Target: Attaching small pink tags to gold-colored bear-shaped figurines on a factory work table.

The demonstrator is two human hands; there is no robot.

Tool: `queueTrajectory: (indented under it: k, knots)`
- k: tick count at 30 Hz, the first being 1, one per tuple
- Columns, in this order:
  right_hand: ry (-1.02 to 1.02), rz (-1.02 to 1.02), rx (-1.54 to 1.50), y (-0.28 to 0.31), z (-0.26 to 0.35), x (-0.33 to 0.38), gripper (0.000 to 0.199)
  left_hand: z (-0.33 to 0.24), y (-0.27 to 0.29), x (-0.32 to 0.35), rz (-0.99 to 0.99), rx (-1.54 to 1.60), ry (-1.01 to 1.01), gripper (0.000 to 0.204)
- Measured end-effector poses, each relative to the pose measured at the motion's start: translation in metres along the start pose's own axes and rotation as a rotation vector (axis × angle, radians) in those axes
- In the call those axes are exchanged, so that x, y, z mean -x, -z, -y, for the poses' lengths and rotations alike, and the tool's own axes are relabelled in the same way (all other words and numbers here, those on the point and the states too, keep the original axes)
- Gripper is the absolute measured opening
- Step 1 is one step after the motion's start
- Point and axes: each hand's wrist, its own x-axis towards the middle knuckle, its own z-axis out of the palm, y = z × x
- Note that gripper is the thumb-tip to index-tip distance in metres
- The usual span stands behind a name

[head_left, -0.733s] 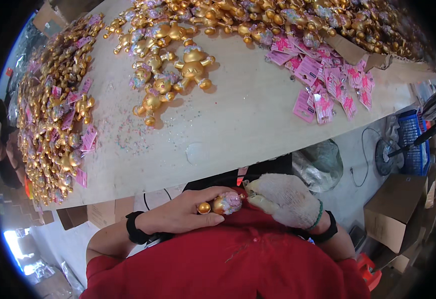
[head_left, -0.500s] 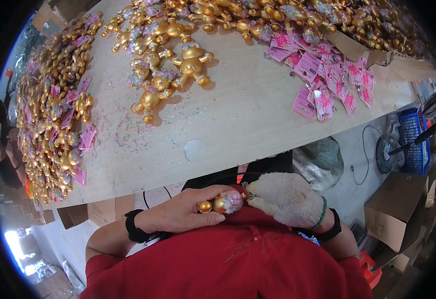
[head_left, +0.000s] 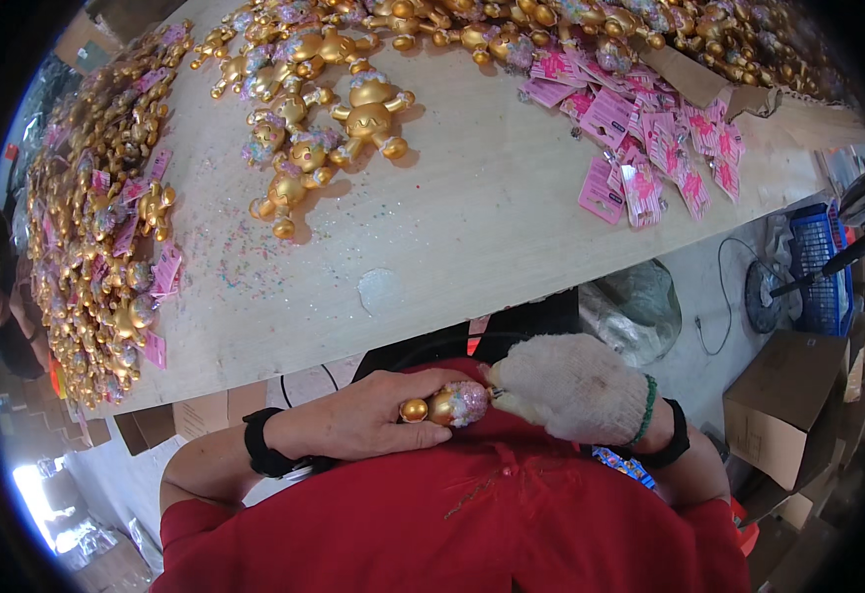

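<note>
Far left: heap of gold figurines [head_left: 106, 227] w/ pink tags | lower centre: bare left hand [head_left: 368, 420] curled round small gold figurine [head_left: 447, 403], against red shirt [head_left: 472, 524] | right hand [head_left: 571, 385], white glove, pinching figurine's glittery end | upper right: pink tag cards [head_left: 650, 148] on wood table [head_left: 472, 237].

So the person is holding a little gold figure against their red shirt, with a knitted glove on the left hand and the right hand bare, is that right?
Not quite: the head view shows the glove on the right hand, while the left hand is bare. The rest holds: both hands hold the little gold figure against the red shirt.
</note>
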Motion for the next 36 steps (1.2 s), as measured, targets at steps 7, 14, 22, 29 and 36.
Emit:
queueTrajectory:
  k: [7,14,22,29,36]
  knots:
    - [-0.009,0.066,-0.104,-0.01,-0.003,0.005,0.017,0.002,-0.004,-0.006,0.059,-0.03,-0.018,0.053]
    - [-0.062,0.14,-0.109,-0.016,-0.005,0.01,0.018,0.0,-0.01,-0.009,0.064,-0.184,0.057,0.049]
    - [-0.118,0.218,-0.179,-0.025,0.0,0.012,0.022,0.002,-0.008,-0.012,0.143,-0.277,-0.014,0.042]
    - [-0.146,0.305,-0.195,-0.025,0.003,0.012,0.022,0.02,-0.017,-0.015,0.113,-0.323,-0.189,0.037]
    - [-0.171,0.043,-0.172,-0.003,0.018,-0.013,0.026,0.003,0.003,0.013,-0.121,-0.259,-0.216,0.047]
